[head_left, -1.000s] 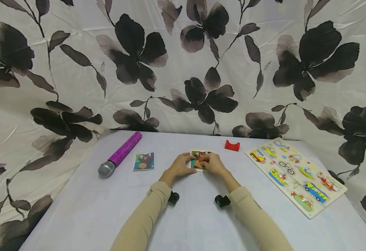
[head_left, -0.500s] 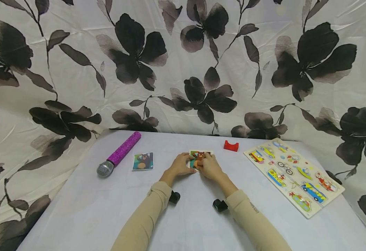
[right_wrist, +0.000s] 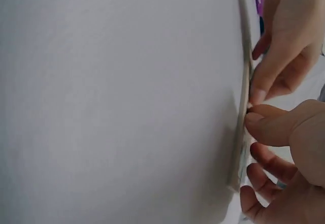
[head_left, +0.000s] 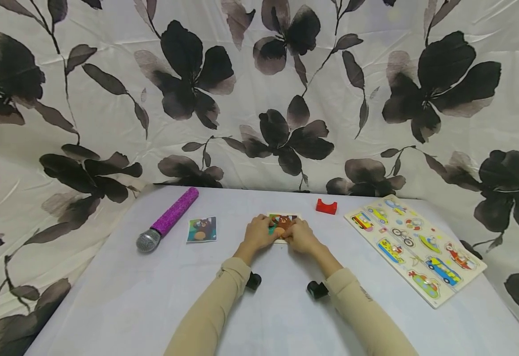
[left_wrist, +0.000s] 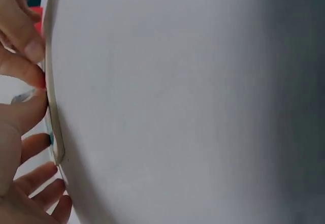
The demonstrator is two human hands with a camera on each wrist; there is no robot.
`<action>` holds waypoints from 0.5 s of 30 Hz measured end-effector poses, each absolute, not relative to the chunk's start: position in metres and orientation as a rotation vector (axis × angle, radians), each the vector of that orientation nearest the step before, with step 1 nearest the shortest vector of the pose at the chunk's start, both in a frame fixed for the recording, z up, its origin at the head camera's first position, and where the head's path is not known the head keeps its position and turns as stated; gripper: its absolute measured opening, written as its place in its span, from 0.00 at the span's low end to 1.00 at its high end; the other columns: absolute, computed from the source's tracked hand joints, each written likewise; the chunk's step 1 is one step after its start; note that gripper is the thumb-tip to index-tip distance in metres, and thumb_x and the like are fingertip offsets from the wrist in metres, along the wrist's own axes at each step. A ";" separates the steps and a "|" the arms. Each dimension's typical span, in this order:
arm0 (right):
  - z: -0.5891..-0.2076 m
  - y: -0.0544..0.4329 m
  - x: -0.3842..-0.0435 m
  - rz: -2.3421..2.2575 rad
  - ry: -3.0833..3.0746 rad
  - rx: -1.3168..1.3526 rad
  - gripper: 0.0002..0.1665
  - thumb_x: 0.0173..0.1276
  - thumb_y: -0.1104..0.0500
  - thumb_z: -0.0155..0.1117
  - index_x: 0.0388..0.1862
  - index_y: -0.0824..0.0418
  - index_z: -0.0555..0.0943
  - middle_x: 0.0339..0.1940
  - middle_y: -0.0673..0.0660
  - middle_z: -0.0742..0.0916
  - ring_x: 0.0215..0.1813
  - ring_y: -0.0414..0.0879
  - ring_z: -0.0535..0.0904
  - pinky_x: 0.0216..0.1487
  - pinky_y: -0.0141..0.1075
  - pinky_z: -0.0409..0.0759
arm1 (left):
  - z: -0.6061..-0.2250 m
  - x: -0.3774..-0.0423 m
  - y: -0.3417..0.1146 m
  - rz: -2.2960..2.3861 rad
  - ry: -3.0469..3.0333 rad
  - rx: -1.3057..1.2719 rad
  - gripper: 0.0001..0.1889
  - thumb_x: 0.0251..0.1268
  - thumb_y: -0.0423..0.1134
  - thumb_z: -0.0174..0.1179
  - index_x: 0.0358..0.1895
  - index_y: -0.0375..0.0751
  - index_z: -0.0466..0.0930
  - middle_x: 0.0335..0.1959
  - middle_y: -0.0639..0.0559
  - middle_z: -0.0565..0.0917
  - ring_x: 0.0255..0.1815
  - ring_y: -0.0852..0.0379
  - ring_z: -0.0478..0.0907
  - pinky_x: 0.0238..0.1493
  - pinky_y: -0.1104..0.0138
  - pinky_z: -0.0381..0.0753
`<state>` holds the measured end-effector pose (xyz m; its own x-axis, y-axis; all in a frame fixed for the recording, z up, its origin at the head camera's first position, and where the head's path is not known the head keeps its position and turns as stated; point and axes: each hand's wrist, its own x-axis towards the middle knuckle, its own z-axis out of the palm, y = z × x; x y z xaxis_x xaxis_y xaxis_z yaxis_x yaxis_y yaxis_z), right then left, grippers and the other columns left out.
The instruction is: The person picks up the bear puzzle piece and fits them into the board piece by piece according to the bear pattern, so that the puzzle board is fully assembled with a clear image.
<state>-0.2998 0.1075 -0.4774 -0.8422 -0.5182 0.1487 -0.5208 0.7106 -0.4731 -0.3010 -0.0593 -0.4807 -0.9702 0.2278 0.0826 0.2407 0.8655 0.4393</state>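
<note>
A small picture puzzle [head_left: 281,225] with a brown bear on green lies on the white table between the two hands. My left hand [head_left: 257,234] holds its left side, with the thumb reaching over the picture. At the right side, my right hand [head_left: 303,237] grips it with curled fingers, its thumb on the picture near the left thumb. Both wrist views show the pale edge of the puzzle [left_wrist: 55,122] low on the table. Fingers hide much of the picture. A similar bear picture card [head_left: 202,229] lies flat to the left.
A purple glitter microphone [head_left: 170,217] lies at the table's left. Behind the right hand stands a red notched block [head_left: 326,206]. A wooden vehicle puzzle board [head_left: 415,247] lies at the right. Floral cloth [head_left: 281,89] hangs behind the table [head_left: 121,296].
My left thumb has moved from the puzzle's near edge onto the picture. My right hand has shifted from the middle of the picture to its right side. The other things stay put.
</note>
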 end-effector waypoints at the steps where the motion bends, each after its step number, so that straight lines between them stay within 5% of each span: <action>1: -0.477 0.109 -0.299 0.799 -2.917 0.868 0.09 0.55 0.73 0.64 0.35 0.68 0.87 0.36 0.60 0.83 0.43 0.54 0.75 0.44 0.46 0.75 | -0.482 -0.301 -0.058 -0.700 -3.008 -0.355 0.19 0.59 0.48 0.63 0.45 0.37 0.80 0.52 0.44 0.76 0.55 0.45 0.71 0.51 0.53 0.73; 7: -0.478 0.118 -0.287 0.794 -2.937 0.812 0.08 0.57 0.75 0.62 0.36 0.72 0.86 0.42 0.62 0.84 0.47 0.56 0.79 0.54 0.46 0.76 | -0.486 -0.302 -0.055 -0.733 -3.005 -0.299 0.20 0.56 0.49 0.66 0.46 0.38 0.79 0.54 0.43 0.76 0.56 0.45 0.71 0.53 0.53 0.72; 15: -0.484 0.118 -0.271 0.741 -2.862 0.709 0.09 0.59 0.72 0.62 0.38 0.76 0.84 0.40 0.64 0.81 0.41 0.57 0.76 0.46 0.48 0.75 | -0.492 -0.299 -0.057 -0.868 -2.931 -0.319 0.21 0.55 0.48 0.67 0.46 0.36 0.79 0.55 0.41 0.76 0.58 0.43 0.70 0.56 0.50 0.70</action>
